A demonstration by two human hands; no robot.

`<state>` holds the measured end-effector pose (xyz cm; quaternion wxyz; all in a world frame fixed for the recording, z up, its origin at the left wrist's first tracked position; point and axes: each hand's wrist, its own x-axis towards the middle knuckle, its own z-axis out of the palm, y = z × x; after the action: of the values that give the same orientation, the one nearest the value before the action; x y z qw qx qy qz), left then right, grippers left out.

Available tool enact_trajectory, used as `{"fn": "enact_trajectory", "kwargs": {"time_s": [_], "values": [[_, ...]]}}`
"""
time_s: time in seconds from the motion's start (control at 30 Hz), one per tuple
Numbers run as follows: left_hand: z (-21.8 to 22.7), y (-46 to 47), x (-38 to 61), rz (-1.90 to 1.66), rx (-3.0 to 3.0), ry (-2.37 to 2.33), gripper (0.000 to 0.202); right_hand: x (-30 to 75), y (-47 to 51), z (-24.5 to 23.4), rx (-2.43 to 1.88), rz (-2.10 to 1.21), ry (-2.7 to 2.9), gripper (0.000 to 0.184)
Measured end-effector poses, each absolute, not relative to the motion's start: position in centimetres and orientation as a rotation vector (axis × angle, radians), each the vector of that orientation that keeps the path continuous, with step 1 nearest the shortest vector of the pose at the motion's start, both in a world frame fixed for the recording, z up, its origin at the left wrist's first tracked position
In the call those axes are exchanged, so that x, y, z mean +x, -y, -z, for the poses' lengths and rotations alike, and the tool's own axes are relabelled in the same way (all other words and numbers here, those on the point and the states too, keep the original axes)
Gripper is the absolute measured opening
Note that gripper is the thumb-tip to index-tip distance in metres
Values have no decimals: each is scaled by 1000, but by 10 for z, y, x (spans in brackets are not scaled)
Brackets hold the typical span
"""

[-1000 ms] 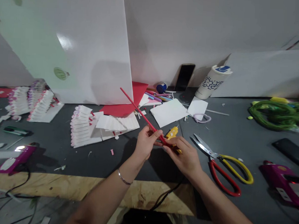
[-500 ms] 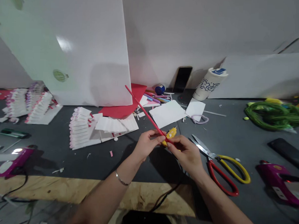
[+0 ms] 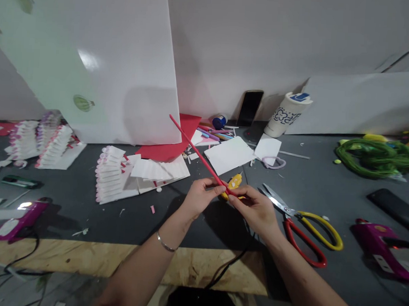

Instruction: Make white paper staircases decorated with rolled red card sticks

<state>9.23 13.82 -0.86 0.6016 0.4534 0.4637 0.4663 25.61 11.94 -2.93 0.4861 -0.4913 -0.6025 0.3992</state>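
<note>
A thin red stick (image 3: 194, 148) slants up and to the left from between my two hands. My left hand (image 3: 199, 199) pinches its lower part with thumb and fingertips. My right hand (image 3: 256, 209) pinches the stick's lower end just to the right, fingers closed. A yellow glue gun (image 3: 235, 181) lies on the grey mat right behind my fingers. Both hands hover a little above the mat, near the table's front.
Large scissors (image 3: 303, 226) with red and yellow handles lie to the right. Magenta glue guns rest at far left (image 3: 16, 218) and far right (image 3: 384, 249). White paper fans (image 3: 121, 176), red paper (image 3: 172, 144), a white cup (image 3: 287, 114), a phone (image 3: 248, 108) and green yarn (image 3: 379, 157) lie behind.
Both hands and the red stick shifted slightly; the stick's upper tip rose a little. The grip is the same.
</note>
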Motion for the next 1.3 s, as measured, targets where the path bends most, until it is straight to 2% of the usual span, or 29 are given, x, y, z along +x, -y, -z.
{"fn": "enact_trajectory", "kwargs": {"time_s": [0.17,0.33,0.53,0.63,0.7,0.83,1.17,1.3], "values": [[10,-142,89,-1130,1029,-1148,22,268,-121,24,-1263,-901,1516,29],[11,-150,77,-1249,980,-1275,25,297,-132,19,-1455,-370,1669,27],[10,-157,66,-1406,951,-1370,25,296,-137,45,-1440,-100,2167,30],[11,-158,65,-1415,951,-1368,23,289,-136,59,-1472,46,2262,41],[12,-158,65,-1405,963,-1385,22,288,-136,63,-1479,92,2289,38],[13,-157,66,-1409,961,-1381,22,291,-139,63,-1472,14,2248,24],[9,-158,63,-1506,932,-1368,27,316,-147,46,-1579,-181,1862,35],[14,-158,62,-1492,1006,-1404,27,313,-142,32,-1569,-500,1603,39]]}}
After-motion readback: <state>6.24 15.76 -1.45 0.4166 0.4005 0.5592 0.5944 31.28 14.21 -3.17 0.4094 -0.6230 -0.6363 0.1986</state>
